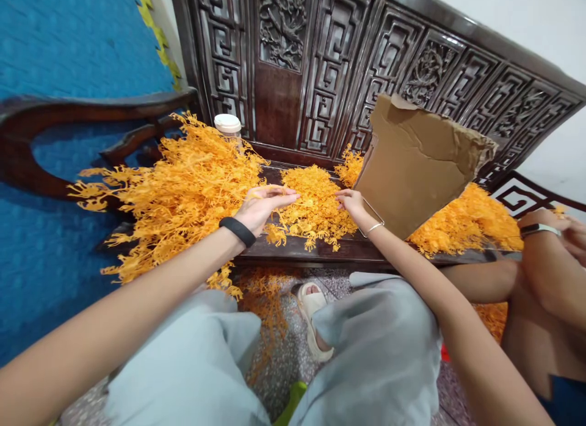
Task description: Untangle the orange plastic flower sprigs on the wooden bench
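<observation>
My left hand [270,203], with a black band at the wrist, is closed in a pinch above the left edge of a small heap of orange plastic sprigs [314,200]. A thin orange strand [254,196] shows against its fingers. At the heap's right edge is my right hand [351,205], its fingers curled together and touching or just over the sprigs; whatever they hold is too small to make out. To the left of my left hand spreads a much larger bushy pile of orange sprigs [196,194].
A cardboard sheet [412,163] stands tilted on the dark wooden bench [320,250], with more orange sprigs [467,221] behind it. A white-lidded jar [227,124] is at the back left. Another person's hand [572,231] is at far right. Loose orange strands [265,304] lie on the floor.
</observation>
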Demonstrator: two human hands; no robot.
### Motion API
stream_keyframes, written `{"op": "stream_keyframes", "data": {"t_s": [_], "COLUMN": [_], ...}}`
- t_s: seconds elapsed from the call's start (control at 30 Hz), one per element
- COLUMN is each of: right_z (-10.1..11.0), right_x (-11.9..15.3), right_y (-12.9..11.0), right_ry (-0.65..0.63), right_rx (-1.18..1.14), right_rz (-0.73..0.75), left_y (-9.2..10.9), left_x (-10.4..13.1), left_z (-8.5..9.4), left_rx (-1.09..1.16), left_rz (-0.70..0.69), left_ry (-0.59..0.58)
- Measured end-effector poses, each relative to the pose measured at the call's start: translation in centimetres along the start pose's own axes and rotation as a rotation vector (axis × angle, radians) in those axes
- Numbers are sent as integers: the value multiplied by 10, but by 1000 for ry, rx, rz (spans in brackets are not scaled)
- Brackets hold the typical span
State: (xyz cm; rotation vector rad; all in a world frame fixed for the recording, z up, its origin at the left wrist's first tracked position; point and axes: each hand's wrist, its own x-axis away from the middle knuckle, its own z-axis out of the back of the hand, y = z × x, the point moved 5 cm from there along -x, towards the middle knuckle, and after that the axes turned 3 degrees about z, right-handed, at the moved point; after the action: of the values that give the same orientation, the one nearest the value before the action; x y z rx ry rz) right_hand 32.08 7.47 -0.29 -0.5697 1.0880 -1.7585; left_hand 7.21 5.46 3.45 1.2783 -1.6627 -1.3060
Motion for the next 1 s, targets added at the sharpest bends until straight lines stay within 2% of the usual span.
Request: {"op": "stream_keyframes", "data": {"t_s": [0.17,0.23,0.27,0.43,0.57,0.67,0.87,1.0], "right_z": [-20,-26,-28,-30,-30,-32,-38,-36], "right_x": [48,68,75,84,81,81,86,85], "right_y": [-64,-81,-87,-101,-105,-106,-106,-107], "right_ry": [-567,-695,-718,-637,-577,-552,-545,-465], "right_rx": [-162,-123,-111,-198,-252,-279,-234,-154], "right_rz": [314,386,415,496,534,571,628,667], "left_y": [3,5,6,8,6,4,0,3], "left_x": [-1,0,1,1,1,3,2,2], "left_z": [0,-2,-3,-4,-5,-6,-2,0], "left_rx": [-45,-54,-47,89,101,43,55,121], "left_rz": [-66,-80,-84,2,110,127,73,70], "left_ry": [-3,6,4,-27,-171,-230,-176,-152]}}
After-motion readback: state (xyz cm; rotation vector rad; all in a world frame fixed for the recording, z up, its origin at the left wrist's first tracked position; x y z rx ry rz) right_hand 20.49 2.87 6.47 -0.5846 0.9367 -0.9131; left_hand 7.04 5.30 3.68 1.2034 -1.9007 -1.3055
